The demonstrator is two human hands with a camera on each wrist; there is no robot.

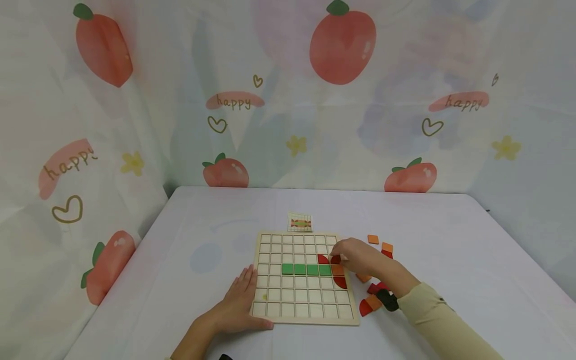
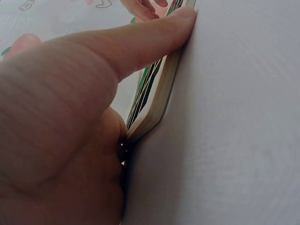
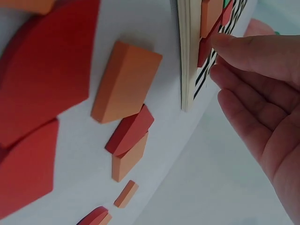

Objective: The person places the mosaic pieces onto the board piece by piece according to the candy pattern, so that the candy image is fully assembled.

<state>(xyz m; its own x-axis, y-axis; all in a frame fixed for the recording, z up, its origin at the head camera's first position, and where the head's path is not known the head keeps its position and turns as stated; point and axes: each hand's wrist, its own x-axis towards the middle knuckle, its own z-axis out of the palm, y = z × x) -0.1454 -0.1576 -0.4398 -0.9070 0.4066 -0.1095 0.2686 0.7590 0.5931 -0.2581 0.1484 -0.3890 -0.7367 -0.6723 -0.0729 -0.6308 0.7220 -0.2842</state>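
Observation:
A wooden grid board point(image 1: 301, 310) lies on the white table. A row of green square tiles point(image 1: 300, 269) crosses it and ends at an orange square tile point(image 1: 337, 270). Red quarter-circle tiles point(image 1: 340, 282) sit around the orange one. My left hand point(image 1: 231, 308) rests along the board's left edge, fingers straight, thumb point(image 2: 154, 40) against the front edge. At the board's right side, my right hand point(image 1: 360, 257) holds a red quarter-circle tile point(image 3: 205, 50) between thumb and fingertips, low on the grid. The index finger is mostly hidden behind the thumb.
Loose orange tiles point(image 1: 373, 239) and red tiles point(image 1: 365, 307) lie scattered right of the board, some under the right forearm. A small pattern card point(image 1: 300, 222) lies against the board's far edge. Printed cloth point(image 1: 288, 110) walls the table's back and sides.

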